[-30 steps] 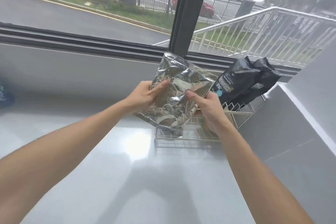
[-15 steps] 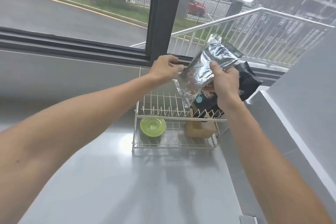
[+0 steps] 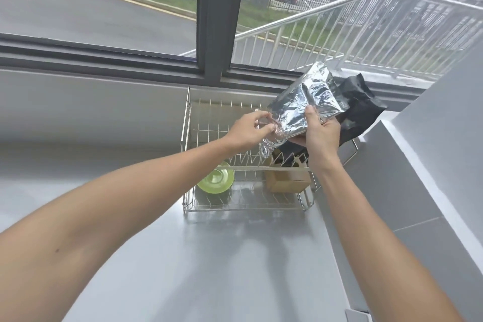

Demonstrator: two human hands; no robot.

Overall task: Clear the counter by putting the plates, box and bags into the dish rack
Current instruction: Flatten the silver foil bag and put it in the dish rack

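Note:
A crinkled silver foil bag [image 3: 300, 110] is tilted over the upper tier of the two-tier wire dish rack [image 3: 187, 138]. My right hand [image 3: 320, 133] grips its lower middle. My left hand [image 3: 248, 129] pinches the bag's lower left corner. Behind it, a black bag [image 3: 362, 110] leans on the rack's right end. On the lower tier a green plate [image 3: 215, 180] lies at the left and a brown cardboard box [image 3: 286, 181] stands at the right.
The rack stands on a grey counter [image 3: 209, 269] against a low grey ledge under a large window with a dark frame post [image 3: 219, 15]. A grey tiled wall [image 3: 418, 178] rises close to the rack's right side.
Both hands have carried the silver bag from in front of the rack up and right, then lowered it onto the upper tier beside the black bag. My view has shifted, showing the plate and box.

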